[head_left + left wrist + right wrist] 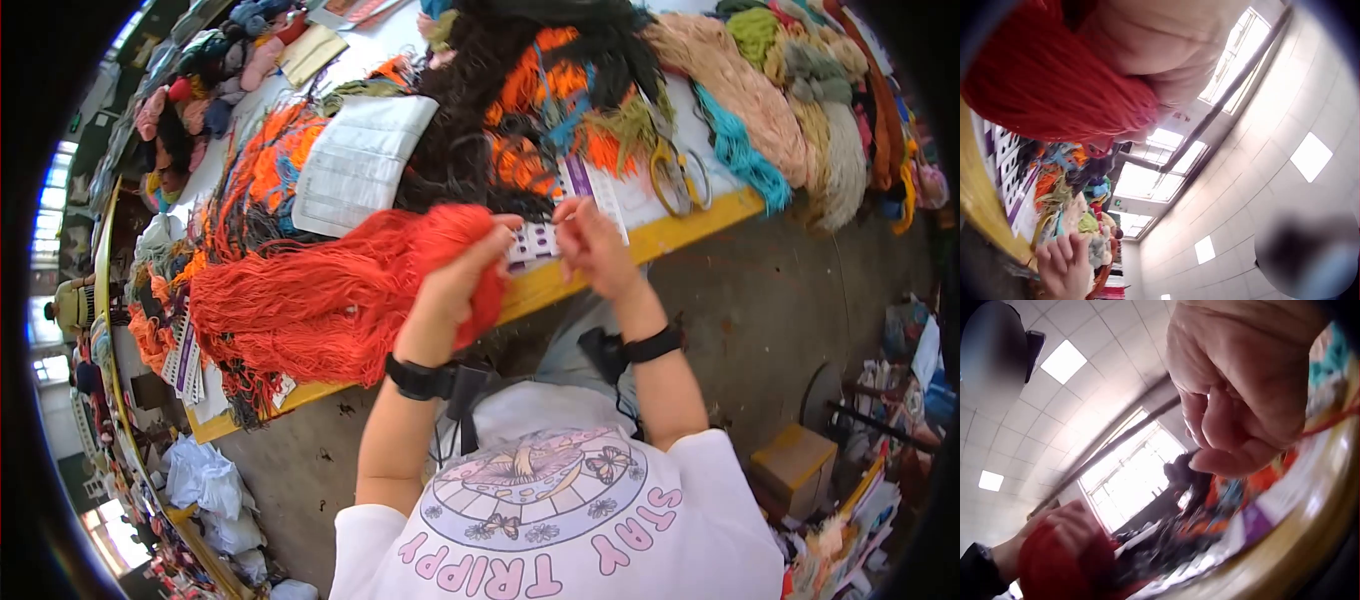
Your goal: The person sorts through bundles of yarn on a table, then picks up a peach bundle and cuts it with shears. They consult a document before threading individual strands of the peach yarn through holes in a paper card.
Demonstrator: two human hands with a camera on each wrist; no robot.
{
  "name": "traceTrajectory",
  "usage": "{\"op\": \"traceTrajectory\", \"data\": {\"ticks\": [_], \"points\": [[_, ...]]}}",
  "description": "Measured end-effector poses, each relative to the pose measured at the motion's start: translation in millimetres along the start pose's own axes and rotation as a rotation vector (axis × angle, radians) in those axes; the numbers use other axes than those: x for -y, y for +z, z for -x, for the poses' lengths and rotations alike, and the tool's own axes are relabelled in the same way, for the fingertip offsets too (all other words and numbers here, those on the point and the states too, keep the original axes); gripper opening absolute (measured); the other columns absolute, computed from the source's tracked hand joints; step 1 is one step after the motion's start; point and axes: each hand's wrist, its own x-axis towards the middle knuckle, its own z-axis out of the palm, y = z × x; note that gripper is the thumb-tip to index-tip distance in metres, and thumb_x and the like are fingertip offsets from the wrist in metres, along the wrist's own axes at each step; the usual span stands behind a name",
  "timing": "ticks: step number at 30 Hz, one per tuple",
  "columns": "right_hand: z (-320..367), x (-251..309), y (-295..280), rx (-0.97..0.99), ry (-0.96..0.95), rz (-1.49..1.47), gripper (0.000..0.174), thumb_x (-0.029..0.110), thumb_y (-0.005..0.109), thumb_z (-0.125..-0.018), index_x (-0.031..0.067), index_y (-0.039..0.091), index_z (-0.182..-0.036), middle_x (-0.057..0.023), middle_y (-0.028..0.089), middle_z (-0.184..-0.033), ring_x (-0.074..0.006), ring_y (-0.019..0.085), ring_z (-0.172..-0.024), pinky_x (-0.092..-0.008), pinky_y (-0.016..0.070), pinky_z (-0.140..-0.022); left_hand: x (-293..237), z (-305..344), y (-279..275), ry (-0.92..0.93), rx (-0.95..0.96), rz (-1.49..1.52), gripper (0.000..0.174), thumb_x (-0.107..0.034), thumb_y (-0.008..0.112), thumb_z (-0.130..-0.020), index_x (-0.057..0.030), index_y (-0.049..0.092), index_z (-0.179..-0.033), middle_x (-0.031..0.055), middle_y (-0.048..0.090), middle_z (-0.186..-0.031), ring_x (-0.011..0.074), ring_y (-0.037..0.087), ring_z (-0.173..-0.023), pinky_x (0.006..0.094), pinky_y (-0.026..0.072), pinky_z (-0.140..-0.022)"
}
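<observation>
Fingers, head view: the left hand (455, 290) has its fingers (490, 245) curled round one end of a thick red-orange yarn hank (320, 290), gripping it. The right hand (595, 245) holds its fingertips together in a pinch.
Place, head view: the hank lies across the near edge of the yellow-rimmed worktable (690, 225), just beside a white card with purple sample squares (540, 240).
Left wrist view: the hank (1047, 81) bulges out under the left hand (1166, 44); the card (1007, 169) lies below it.
Right wrist view: the right hand (1241, 381) pinches a single red strand (1329, 422), which looks taut.
Progress: probably early, with one strand drawn out and the bulk undivided.
Look: soft, loose, tangle-prone loops with matted ends.
</observation>
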Motion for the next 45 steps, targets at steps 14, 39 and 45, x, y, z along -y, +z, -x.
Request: {"op": "traceTrajectory", "data": {"ticks": [14, 39, 45], "points": [[-14.7, -9.8, 4.3, -0.061, -0.24, 1.133, 0.014, 0.018, 0.053, -0.087, 0.005, 0.059, -0.084, -0.0022, 0.063, -0.069, -0.006, 0.046, -0.044, -0.0219, 0.0371, -0.04, 22.9, -8.2, 11.6, -0.014, -0.225, -0.006, 0.009, -0.015, 0.059, -0.082, -0.0071, 0.061, -0.077, -0.0025, 0.051, -0.063, 0.0044, 0.045, -0.055, 0.0208, 0.0334, -0.048], [-17.3, 2.7, -0.8, -0.17, -0.191, 0.998, 0.01, 0.009, 0.065, -0.076, -0.0004, 0.063, -0.08, 0.0001, 0.058, -0.064, -0.0046, 0.051, -0.059, -0.021, 0.0425, -0.056, 28.8, -42.3, 0.0, -0.302, -0.029, 0.097, 0.015, -0.018, 0.053, -0.085, -0.0068, 0.058, -0.077, 0.0035, 0.055, -0.058, 0.0121, 0.051, -0.049, 0.0241, 0.0417, -0.045], [-19.6, 1.3, -9.4, -0.079, -0.083, 0.891, 0.013, 0.01, 0.067, -0.074, 0.0016, 0.065, -0.084, -0.0012, 0.06, -0.069, -0.0061, 0.054, -0.064, -0.0225, 0.0438, -0.058, 48.6, -52.3, -0.1, -0.239, -0.138, 0.031, 0.01, -0.014, 0.056, -0.083, -0.0056, 0.06, -0.08, 0.0003, 0.056, -0.064, 0.0097, 0.05, -0.052, 0.0219, 0.0411, -0.05]]}}
